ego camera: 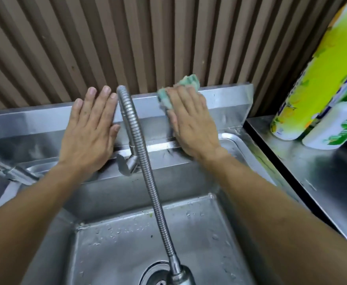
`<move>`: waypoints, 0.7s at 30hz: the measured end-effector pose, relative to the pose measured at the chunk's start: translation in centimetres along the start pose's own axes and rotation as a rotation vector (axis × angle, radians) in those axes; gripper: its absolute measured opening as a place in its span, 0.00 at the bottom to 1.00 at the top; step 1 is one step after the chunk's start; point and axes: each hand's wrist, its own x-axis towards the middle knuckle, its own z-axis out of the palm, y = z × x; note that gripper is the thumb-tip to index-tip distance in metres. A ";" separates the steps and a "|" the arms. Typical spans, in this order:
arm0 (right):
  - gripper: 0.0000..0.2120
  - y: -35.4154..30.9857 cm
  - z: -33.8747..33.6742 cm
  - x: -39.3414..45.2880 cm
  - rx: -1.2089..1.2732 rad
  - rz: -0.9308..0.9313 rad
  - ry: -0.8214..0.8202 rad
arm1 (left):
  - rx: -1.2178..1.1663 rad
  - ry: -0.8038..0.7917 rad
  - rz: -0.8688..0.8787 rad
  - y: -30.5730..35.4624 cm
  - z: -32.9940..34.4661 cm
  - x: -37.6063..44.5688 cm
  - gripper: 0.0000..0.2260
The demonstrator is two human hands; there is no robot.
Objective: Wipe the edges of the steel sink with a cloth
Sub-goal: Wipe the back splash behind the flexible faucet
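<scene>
The steel sink (pixel 226 103) fills most of the view: one basin, one raised back ledge against the ribbed wall (pixel 127 38), and one drain (pixel 158 278) at the bottom edge. The step in hand looks like wiping the back ledge, to the right of the tap. The next move probably calls for sliding the cloth along that ledge toward the right corner, then down onto the side rims, with steady pressure and without catching the hose.

Two packs of paper rolls (pixel 320 83) lean on the steel counter (pixel 312 182) to the right, well apart from the work. One flexible faucet hose (pixel 146 161) arches between the two hands and hangs down to the drain.

The left hand (pixel 88 132) lies flat and spread on the ledge, holding nothing, seemingly as a brace. The right hand (pixel 191 122) presses one green cloth (pixel 186 82) flat against the ledge; the cloth shows beyond the fingertips (pixel 172 93), pinned under the palm rather than clenched.
</scene>
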 end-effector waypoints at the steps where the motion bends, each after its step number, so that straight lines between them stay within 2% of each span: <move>1: 0.22 2.0 -0.5 -0.4 0.003 0.118 0.043 | 0.011 -0.020 -0.012 0.0 -0.1 0.0 0.30; 4: 0.19 6.3 -1.6 -0.9 0.001 0.339 0.132 | 0.046 -0.057 -0.058 0.4 -0.2 0.1 0.32; 7: 0.16 2.4 -0.5 0.8 0.037 0.545 0.231 | 0.072 -0.079 -0.092 0.8 -0.2 0.1 0.33; 8: 0.16 0.0 0.0 1.3 0.073 0.529 0.227 | 0.080 -0.084 -0.102 0.8 -0.2 0.1 0.33; 11: 0.17 -5.8 1.4 1.3 0.186 0.260 0.133 | 0.072 -0.078 -0.106 1.0 -0.3 0.2 0.31; 13: 0.18 -4.7 1.3 1.0 0.180 0.119 0.095 | 0.058 -0.082 -0.104 1.1 -0.7 0.4 0.30; 15: 0.19 -1.1 0.5 -0.1 0.127 0.066 0.046 | 0.045 -0.081 -0.112 1.2 -0.9 0.5 0.30; 17: 0.18 3.6 -0.3 -0.8 0.082 0.201 0.106 | 0.069 -0.084 -0.120 1.1 -1.2 0.5 0.30; 19: 0.17 7.4 -1.0 -0.6 0.079 0.446 0.218 | 0.093 -0.094 -0.115 1.2 -1.3 0.5 0.30; 21: 0.19 7.4 -0.9 0.1 0.120 0.677 0.308 | 0.092 -0.110 -0.112 1.4 -1.3 0.6 0.30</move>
